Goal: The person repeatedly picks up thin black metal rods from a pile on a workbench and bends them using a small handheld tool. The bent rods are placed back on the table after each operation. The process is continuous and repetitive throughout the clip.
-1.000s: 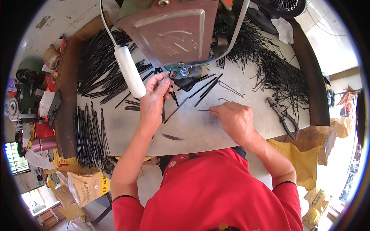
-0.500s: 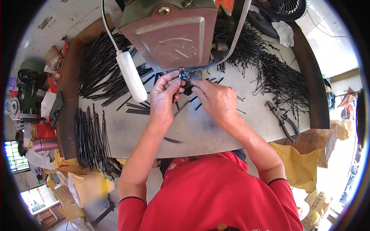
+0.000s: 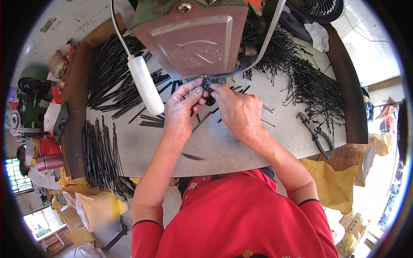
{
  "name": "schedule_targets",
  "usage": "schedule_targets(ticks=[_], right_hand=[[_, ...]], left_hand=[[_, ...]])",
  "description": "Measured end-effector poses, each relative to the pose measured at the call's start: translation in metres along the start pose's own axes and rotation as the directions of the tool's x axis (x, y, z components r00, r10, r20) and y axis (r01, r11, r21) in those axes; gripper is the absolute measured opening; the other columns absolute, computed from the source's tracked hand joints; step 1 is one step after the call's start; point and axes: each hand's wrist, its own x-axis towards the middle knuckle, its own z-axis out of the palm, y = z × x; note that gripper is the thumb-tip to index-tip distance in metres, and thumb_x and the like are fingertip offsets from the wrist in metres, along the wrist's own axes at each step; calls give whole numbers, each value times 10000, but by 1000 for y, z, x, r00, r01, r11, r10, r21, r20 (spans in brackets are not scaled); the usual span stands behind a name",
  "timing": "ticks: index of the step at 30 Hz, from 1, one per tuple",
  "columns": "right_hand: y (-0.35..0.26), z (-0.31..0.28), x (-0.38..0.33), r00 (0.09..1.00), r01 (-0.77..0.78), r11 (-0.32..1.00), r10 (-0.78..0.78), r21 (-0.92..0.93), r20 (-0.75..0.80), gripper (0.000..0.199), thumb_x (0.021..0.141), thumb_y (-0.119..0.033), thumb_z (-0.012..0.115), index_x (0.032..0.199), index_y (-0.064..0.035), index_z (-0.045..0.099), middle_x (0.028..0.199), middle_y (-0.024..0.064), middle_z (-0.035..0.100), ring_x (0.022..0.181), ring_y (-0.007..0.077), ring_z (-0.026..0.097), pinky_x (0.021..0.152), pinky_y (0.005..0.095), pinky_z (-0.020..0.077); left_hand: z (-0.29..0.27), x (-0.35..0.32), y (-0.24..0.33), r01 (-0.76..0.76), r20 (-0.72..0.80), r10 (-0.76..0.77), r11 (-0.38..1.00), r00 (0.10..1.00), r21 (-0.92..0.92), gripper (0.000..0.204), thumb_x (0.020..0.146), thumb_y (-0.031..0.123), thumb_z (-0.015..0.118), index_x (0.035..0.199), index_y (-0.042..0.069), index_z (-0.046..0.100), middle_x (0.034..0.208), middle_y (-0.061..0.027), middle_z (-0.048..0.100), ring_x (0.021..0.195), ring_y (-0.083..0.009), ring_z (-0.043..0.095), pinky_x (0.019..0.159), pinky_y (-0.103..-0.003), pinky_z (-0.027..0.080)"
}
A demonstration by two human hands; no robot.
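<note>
Both my hands meet at the small metal work point (image 3: 207, 82) under a bench machine with a pinkish-brown cover (image 3: 195, 47). My left hand (image 3: 183, 105) is closed, thumb and forefinger pinched just left of that point. A short dark strand shows beneath its curled fingers, but what the pinch holds is too small to name. From the other side, my right hand (image 3: 241, 107) is closed too, its thumb and forefinger pressed together at the metal fitting; anything in them is hidden. Thin black cable pieces (image 3: 152, 121) lie on the tabletop around my wrists.
Black cables (image 3: 112, 77) are heaped at back left, with another bundle (image 3: 101, 150) at the left edge. Thinner black wires (image 3: 309, 84) pile up on the right, beside pliers (image 3: 317, 135). A white lamp (image 3: 146, 86) hangs left of the machine; a fan (image 3: 316, 8) stands at back right.
My right hand's fingertips have moved slightly up and left, closer to the work point. The left hand stays pinched in about the same place.
</note>
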Motion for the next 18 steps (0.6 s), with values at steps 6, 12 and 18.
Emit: schedule_targets(ticks=[6,12,18], right_hand=[[1,0,0,1000,-17,1000,17,23,5,143,823,-107,591,961,-71,601,658,74,648,489,258,612,426,366,458],[5,9,-2,999,-34,998,34,44,-3,162,837,-117,585,996,-87,580,624,83,630,484,275,606,428,384,454],[6,15,-10,997,-58,992,64,112,-49,165,848,-149,593,1006,-105,572,592,81,618,471,282,597,432,398,453]], left_hand=[[2,-2,0,-32,-44,35,996,998,84,235,879,48,620,1103,-21,603,852,-61,647,680,-64,550,551,-160,411],[5,-3,-3,-37,-64,41,998,997,58,242,885,68,620,1110,-18,607,848,-52,642,679,-61,542,567,-162,407],[3,-9,-8,-11,-64,11,1000,998,-5,252,888,76,618,1129,4,613,854,-40,641,691,-54,538,582,-162,403]])
